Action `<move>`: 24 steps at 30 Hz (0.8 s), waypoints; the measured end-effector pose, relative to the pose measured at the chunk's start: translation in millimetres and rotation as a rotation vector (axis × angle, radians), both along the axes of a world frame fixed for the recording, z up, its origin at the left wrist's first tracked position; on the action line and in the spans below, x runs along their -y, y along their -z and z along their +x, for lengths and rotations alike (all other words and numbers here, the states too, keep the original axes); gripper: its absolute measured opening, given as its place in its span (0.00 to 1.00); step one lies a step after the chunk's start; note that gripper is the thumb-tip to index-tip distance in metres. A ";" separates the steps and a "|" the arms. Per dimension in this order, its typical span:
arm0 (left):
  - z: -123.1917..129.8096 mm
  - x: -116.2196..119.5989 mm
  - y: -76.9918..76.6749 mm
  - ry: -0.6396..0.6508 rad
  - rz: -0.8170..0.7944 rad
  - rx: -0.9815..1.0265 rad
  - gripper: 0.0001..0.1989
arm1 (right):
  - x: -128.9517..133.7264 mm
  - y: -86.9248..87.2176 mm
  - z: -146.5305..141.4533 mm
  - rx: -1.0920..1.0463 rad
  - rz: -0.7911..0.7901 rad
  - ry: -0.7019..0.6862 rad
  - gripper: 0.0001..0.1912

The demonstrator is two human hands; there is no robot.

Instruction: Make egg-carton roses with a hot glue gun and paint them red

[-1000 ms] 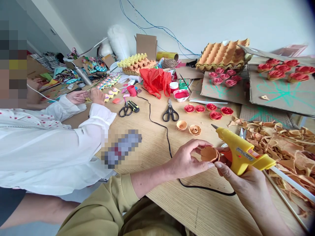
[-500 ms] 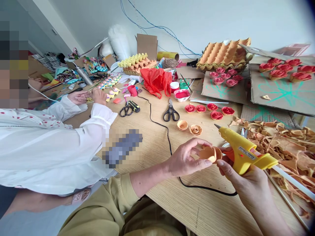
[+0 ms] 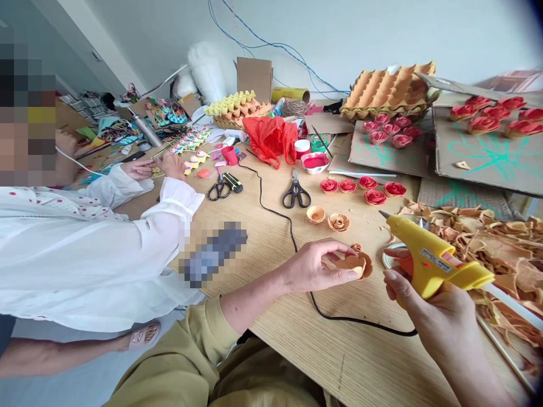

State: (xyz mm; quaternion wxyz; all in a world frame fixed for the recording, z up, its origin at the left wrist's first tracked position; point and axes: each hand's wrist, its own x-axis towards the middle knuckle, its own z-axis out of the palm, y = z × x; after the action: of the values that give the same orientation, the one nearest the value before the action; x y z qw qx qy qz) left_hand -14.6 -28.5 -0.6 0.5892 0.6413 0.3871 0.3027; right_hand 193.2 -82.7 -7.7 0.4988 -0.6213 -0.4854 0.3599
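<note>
"A pale wall (image 3: 382,34) rose behind the cluttered wooden table (image 3: 271,249) on my remote feed. Where did you see the flower?"

"I had the orange flower (image 3: 355,264) just above the table, near its front edge, in the left hand (image 3: 320,268). Thumb and fingers were parted only by its width and pinched it from the side."

"And the right hand (image 3: 443,311)?"

"I saw its fingers wrapped around the handle of a yellow glue gun (image 3: 432,257), well closed. The nozzle (image 3: 384,215) pointed up and to the left, clear of the flower."

"What lay nearby?"

"Beyond the left hand I counted an unpainted cup (image 3: 315,214) and an unpainted rose (image 3: 339,222) side by side, with black-handled scissors (image 3: 296,198) just behind. Farther back were five red roses (image 3: 375,196) and a bowl of red paint (image 3: 314,163). Orange scraps (image 3: 487,237) heaped up on the right."

"Anyone else?"

"A co-worker in white sleeves (image 3: 176,206) sat at the left, both hands together over something small. I couldn't tell what it was."
</note>
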 end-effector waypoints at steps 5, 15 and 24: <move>-2.9 -1.7 3.6 0.003 0.235 -0.174 0.18 | 0.5 -3.6 0.4 -0.006 0.013 -0.019 0.26; -5.9 -2.3 7.7 0.093 0.495 -0.357 0.16 | 2.9 -2.6 -0.4 0.003 0.036 -0.083 0.25; -7.5 -3.0 1.7 0.007 0.603 -0.279 0.23 | 4.5 -8.5 -2.9 -0.010 0.046 -0.123 0.23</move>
State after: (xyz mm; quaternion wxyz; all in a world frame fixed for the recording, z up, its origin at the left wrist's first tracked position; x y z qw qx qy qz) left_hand -22.1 -25.6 -2.4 0.3152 0.8234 0.3549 0.3111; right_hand 190.3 -87.2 0.8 0.4921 -0.5770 -0.5284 0.3817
